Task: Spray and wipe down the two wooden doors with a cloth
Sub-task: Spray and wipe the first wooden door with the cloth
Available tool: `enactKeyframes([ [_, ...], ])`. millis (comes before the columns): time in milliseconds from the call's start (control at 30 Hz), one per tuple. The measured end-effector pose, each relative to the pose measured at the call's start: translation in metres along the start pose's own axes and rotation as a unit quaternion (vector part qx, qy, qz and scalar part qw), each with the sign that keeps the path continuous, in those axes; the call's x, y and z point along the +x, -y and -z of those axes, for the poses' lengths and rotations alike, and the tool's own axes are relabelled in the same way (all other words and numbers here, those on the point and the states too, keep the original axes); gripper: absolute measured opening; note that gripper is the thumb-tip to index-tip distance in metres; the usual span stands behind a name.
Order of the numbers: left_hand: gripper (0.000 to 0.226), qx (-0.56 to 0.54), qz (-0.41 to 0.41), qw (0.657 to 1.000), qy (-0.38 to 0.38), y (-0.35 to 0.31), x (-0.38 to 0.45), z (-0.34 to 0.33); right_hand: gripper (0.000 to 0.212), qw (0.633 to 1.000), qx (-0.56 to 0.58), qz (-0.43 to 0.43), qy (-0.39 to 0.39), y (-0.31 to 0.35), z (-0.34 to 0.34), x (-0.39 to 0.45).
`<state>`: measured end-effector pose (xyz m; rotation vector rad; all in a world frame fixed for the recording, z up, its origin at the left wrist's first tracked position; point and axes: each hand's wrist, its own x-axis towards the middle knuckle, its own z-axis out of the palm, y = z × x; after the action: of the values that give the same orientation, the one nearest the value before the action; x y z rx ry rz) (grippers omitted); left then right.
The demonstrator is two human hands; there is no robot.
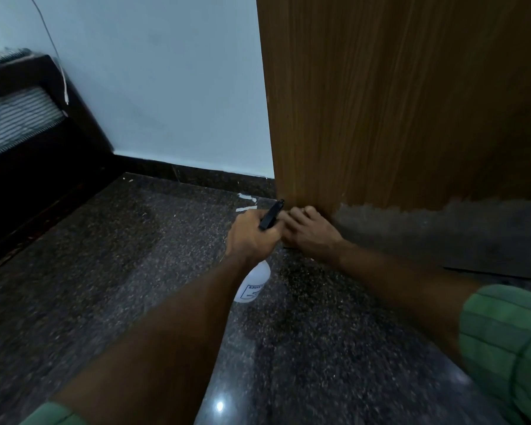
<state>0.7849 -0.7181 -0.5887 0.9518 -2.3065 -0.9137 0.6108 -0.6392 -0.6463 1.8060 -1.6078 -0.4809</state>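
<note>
A wooden door (396, 102) fills the upper right, its bottom edge just above the floor. My left hand (252, 234) grips a spray bottle by its black trigger head (272, 214). The white bottle body (253, 285) hangs below my wrist, and the nozzle points at the door's lower left corner. My right hand (310, 231) sits right beside the nozzle at that corner with its fingers curled. Whether it holds anything is hidden. No cloth is in view.
Dark speckled stone floor (135, 271) spreads below, with white paint flecks (246, 202) near the door corner. A pale blue wall (166, 87) with a dark skirting stands behind. A dark wooden bed frame (43, 133) lies at the left. A grey worn patch (442, 228) marks the door's bottom.
</note>
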Motion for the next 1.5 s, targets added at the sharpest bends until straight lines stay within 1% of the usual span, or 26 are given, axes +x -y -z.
enactKeyframes([
  [33, 0.036, 0.000, -0.001, 1.000, 0.002, 0.001, 0.000, -0.001, 0.049, 1.000, -0.002, -0.002, -0.002, 0.001, 0.003, 0.004],
  [100, 0.036, 0.004, -0.001, 1.000, 0.002, 0.001, 0.000, 0.000, 0.043, 0.996, -0.041, 0.077, 0.028, 0.009, -0.004, 0.002],
  [167, 0.036, 0.014, 0.003, 1.000, 0.008, 0.001, 0.001, 0.000, 0.046, 0.987, -0.058, 0.129, 0.071, 0.016, -0.017, -0.014],
  [200, 0.037, 0.016, 0.005, 1.000, 0.015, 0.002, 0.000, 0.000, 0.048, 0.986, -0.049, 0.136, 0.086, 0.019, -0.026, -0.020],
  [233, 0.039, 0.018, 0.006, 1.000, 0.020, 0.003, -0.001, 0.001, 0.045, 0.984, -0.050, 0.143, 0.096, 0.021, -0.032, -0.023],
  [300, 0.039, 0.028, -0.002, 0.999, 0.028, 0.004, -0.003, 0.002, 0.036, 0.987, -0.052, 0.127, 0.084, 0.018, -0.026, -0.019],
  [400, 0.040, 0.032, -0.008, 0.999, 0.040, 0.005, -0.005, -0.001, 0.053, 0.998, -0.036, 0.038, 0.042, 0.004, -0.007, -0.009],
  [433, 0.041, 0.034, -0.008, 0.999, 0.041, 0.006, -0.005, -0.003, 0.054, 0.998, -0.042, 0.043, 0.036, 0.000, -0.005, -0.011],
  [467, 0.040, 0.036, -0.009, 0.998, 0.047, 0.007, -0.005, -0.005, 0.052, 0.995, -0.046, 0.075, 0.041, -0.002, -0.007, -0.017],
  [533, 0.037, 0.041, -0.003, 0.997, 0.063, 0.006, -0.005, -0.007, 0.041, 0.985, -0.067, 0.143, 0.076, 0.002, -0.018, -0.039],
  [600, 0.039, 0.052, -0.006, 0.996, 0.078, 0.003, -0.006, -0.012, 0.038, 0.978, -0.083, 0.164, 0.100, -0.008, -0.025, -0.066],
  [633, 0.041, 0.065, -0.008, 0.994, 0.082, 0.002, -0.007, -0.016, 0.041, 0.981, -0.086, 0.150, 0.086, -0.020, -0.024, -0.075],
  [667, 0.041, 0.081, -0.009, 0.993, 0.085, 0.001, -0.007, -0.020, 0.045, 0.989, -0.075, 0.121, 0.046, -0.032, -0.022, -0.082],
  [733, 0.037, 0.106, -0.008, 0.989, 0.107, -0.002, -0.009, -0.032, 0.049, 0.998, -0.024, 0.004, -0.051, -0.054, -0.014, -0.092],
  [800, 0.034, 0.131, -0.002, 0.984, 0.123, -0.004, -0.010, -0.041, 0.052, 0.987, 0.026, -0.116, -0.105, -0.063, -0.006, -0.094],
  [833, 0.034, 0.141, 0.003, 0.982, 0.125, -0.005, -0.009, -0.046, 0.055, 0.979, 0.043, -0.157, -0.120, -0.067, -0.003, -0.093],
  [900, 0.031, 0.170, 0.009, 0.977, 0.130, -0.006, -0.008, -0.055, 0.059, 0.969, 0.070, -0.197, -0.135, -0.077, 0.008, -0.092],
  [967, 0.026, 0.186, 0.005, 0.973, 0.133, -0.005, -0.009, -0.062, 0.061, 0.972, 0.069, -0.175, -0.137, -0.092, 0.012, -0.095],
  [1100, 0.034, 0.154, -0.030, 0.978, 0.139, -0.005, -0.008, -0.067, 0.067, 0.986, 0.015, -0.087, -0.141, -0.104, 0.008, -0.100],
  [1167, 0.033, 0.121, -0.049, 0.983, 0.133, -0.011, -0.003, -0.067, 0.066, 0.985, -0.001, -0.085, -0.148, -0.102, 0.007, -0.098],
  [1267, 0.035, 0.073, -0.063, 0.992, 0.086, -0.032, 0.003, -0.068, 0.055, 0.984, -0.023, -0.085, -0.152, -0.088, -0.009, -0.105],
  [1333, 0.037, 0.044, -0.070, 0.994, 0.067, -0.045, 0.008, -0.067, 0.051, 0.991, -0.025, -0.027, -0.127, -0.069, -0.032, -0.114],
  [1400, 0.036, 0.029, -0.075, 0.994, 0.073, -0.058, 0.014, -0.064, 0.054, 0.995, -0.027, 0.052, -0.074, -0.053, -0.053, -0.125],
  [1433, 0.035, 0.027, -0.083, 0.993, 0.082, -0.062, 0.016, -0.064, 0.055, 0.996, -0.031, 0.063, -0.063, -0.047, -0.057, -0.128],
  [1467, 0.035, 0.033, -0.090, 0.992, 0.087, -0.066, 0.018, -0.064, 0.056, 0.997, -0.026, 0.045, -0.060, -0.044, -0.055, -0.127],
  [1500, 0.035, 0.041, -0.095, 0.991, 0.090, -0.067, 0.019, -0.064, 0.055, 0.998, 0.003, 0.000, -0.071, -0.040, -0.048, -0.125],
])
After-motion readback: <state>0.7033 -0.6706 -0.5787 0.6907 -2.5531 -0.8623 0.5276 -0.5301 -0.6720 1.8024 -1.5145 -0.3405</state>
